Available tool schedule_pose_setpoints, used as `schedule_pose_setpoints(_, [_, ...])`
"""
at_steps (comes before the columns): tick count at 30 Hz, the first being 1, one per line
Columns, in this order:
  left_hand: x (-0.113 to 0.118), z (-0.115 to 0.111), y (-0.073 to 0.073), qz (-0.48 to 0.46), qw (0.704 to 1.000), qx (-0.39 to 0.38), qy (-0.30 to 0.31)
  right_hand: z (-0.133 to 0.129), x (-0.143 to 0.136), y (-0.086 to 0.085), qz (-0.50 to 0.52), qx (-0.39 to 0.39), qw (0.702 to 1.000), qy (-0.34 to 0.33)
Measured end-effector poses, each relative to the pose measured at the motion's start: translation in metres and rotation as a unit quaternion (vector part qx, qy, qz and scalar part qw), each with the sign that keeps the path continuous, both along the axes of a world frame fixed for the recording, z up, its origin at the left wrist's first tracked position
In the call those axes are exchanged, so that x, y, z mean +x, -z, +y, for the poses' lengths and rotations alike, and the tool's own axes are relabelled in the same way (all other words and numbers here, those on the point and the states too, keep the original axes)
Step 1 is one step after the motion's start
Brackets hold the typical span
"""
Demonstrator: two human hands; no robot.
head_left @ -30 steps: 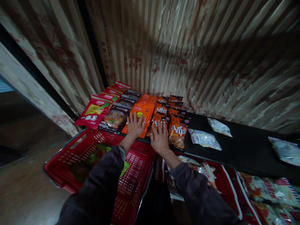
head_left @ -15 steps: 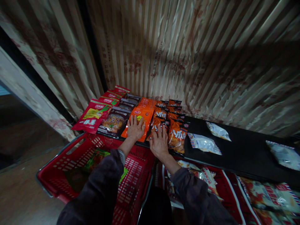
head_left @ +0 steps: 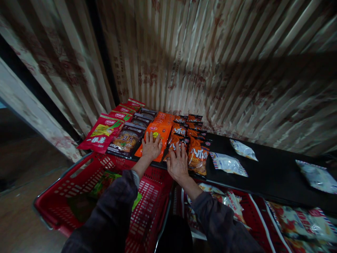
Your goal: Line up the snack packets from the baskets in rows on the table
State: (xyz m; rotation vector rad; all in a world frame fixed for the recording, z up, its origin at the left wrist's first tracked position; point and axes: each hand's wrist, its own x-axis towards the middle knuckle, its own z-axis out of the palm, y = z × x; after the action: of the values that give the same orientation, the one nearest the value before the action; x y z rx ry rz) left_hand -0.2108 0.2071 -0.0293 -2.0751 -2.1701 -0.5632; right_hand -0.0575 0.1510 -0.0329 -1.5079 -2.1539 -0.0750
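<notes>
My left hand (head_left: 152, 147) lies with spread fingers on the front orange snack bag (head_left: 158, 133), near the shelf's front edge. On the front bag of the neighbouring row of black-and-orange snack bags (head_left: 179, 130) rests my right hand (head_left: 178, 163), fingers stretched out. Just right of it is another row, its front black-and-orange bag (head_left: 199, 156) lying face up. To the left of the orange bags are dark brown snack bags (head_left: 125, 138), then red snack bags (head_left: 101, 131) at the shelf's end. The bags overlap from front to back.
A red basket (head_left: 155, 196) holding green packets stands below the shelf on the left. On the black shelf (head_left: 273, 168) several white packets (head_left: 228, 164) lie scattered. Lower right, red containers hold more snack packets (head_left: 295, 219). A pleated curtain (head_left: 163, 59) hangs behind.
The view has shifted slightly. Both hands stay on the same bags, with hardly any movement; the bags keep their rows.
</notes>
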Motion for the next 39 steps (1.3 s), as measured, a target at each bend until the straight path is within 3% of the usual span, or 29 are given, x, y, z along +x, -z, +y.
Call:
schedule_pose_setpoints(8, [-0.004, 0.002, 0.007, 0.003, 0.999, 0.048, 0.024, 0.0, 0.0, 0.001, -0.001, 0.003, 1.0, 0.0])
schedule_pose_setpoints(23, [-0.005, 0.002, 0.009, -0.02, 0.998, 0.062, 0.02, -0.002, -0.001, -0.004, 0.008, -0.005, 1.0, 0.001])
schedule_pose_setpoints(31, [-0.006, 0.003, 0.005, -0.027, 0.999, 0.024, 0.015, -0.002, 0.001, 0.002, -0.009, -0.011, 1.0, -0.007])
schedule_pose_setpoints(35, [-0.004, -0.001, 0.002, -0.019, 0.998, 0.059, 0.016, 0.0, 0.001, 0.002, -0.002, -0.007, 1.0, -0.013])
schedule_pose_setpoints(39, [-0.006, -0.007, -0.003, -0.008, 0.992, 0.114, 0.055, -0.008, 0.004, -0.001, -0.006, 0.026, 0.999, -0.035])
